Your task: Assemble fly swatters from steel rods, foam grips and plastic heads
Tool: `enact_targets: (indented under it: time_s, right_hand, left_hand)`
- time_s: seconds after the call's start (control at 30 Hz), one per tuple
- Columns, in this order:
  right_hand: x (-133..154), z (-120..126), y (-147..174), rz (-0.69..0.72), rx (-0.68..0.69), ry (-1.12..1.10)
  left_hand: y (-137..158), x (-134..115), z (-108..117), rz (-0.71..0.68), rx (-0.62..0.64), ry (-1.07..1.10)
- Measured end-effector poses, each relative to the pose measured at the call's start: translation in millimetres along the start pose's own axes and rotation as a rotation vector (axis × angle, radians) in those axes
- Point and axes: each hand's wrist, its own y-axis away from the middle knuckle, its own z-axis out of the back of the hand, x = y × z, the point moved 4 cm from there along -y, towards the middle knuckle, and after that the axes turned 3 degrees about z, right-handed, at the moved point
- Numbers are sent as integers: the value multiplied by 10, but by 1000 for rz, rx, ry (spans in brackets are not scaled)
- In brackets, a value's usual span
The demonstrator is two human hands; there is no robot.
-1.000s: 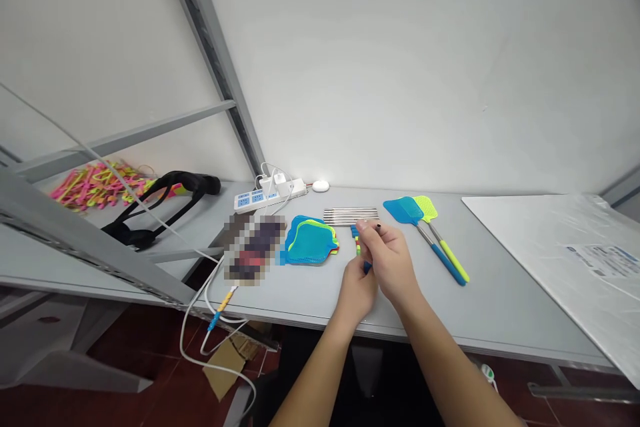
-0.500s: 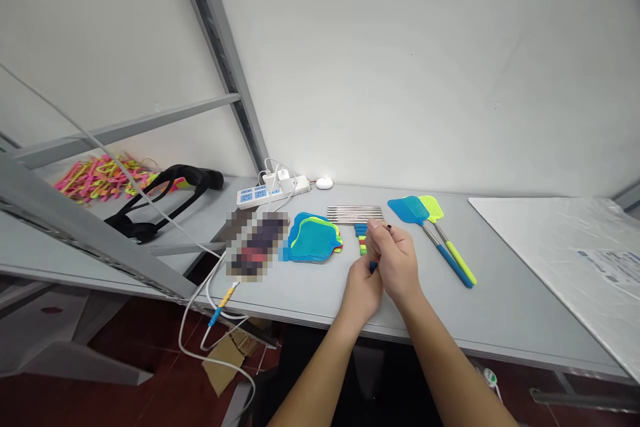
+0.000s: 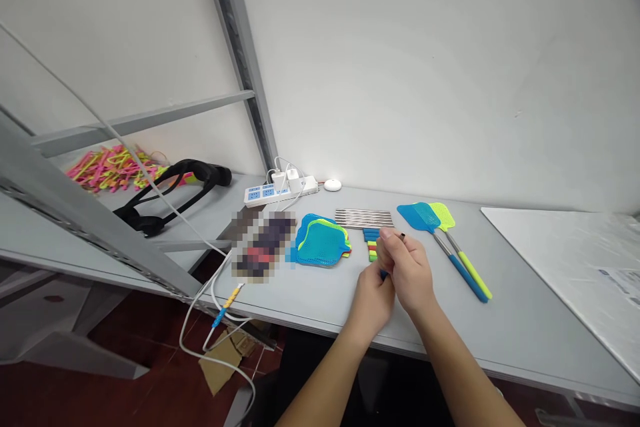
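Observation:
My left hand (image 3: 371, 301) is wrapped round a blue handle grip (image 3: 383, 274), of which only a small bit shows. Pressed against it from above, my right hand (image 3: 411, 272) closes on a thin metal rod (image 3: 403, 236) whose end pokes out past the fingers. How rod and grip meet is hidden by the hands. Just beyond them lie blue, green and red handle grips (image 3: 371, 235) and a row of metal rods (image 3: 364, 218). Left of these is a stack of blue and yellow-green fly swatter heads (image 3: 323, 243). Two whole fly swatters (image 3: 470, 277) lie to the right.
A blurred-out phone-like object (image 3: 265, 247) with a white cable lies left of the swatter heads. Behind are a power strip (image 3: 257, 195) and a small white case (image 3: 333, 185). A grey metal frame (image 3: 240, 47) and black headgear (image 3: 193, 200) stand left; a white wrapped board (image 3: 565, 267) lies right.
The view has turned slightly, so the table's things sit farther right in the picture. Both hands stay together on the rod and grip, with little visible change in their hold.

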Motion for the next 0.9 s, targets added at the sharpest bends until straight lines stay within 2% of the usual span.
enact_targets:
  time_s: [0.3, 0.9]
  right_hand:
    - [-73, 21, -29, -29, 23, 17]
    - [-147, 95, 1, -22, -14, 83]
  left_hand:
    - [-15, 8, 10, -9, 19, 16]
    - [-33, 40, -4, 0, 17, -8]
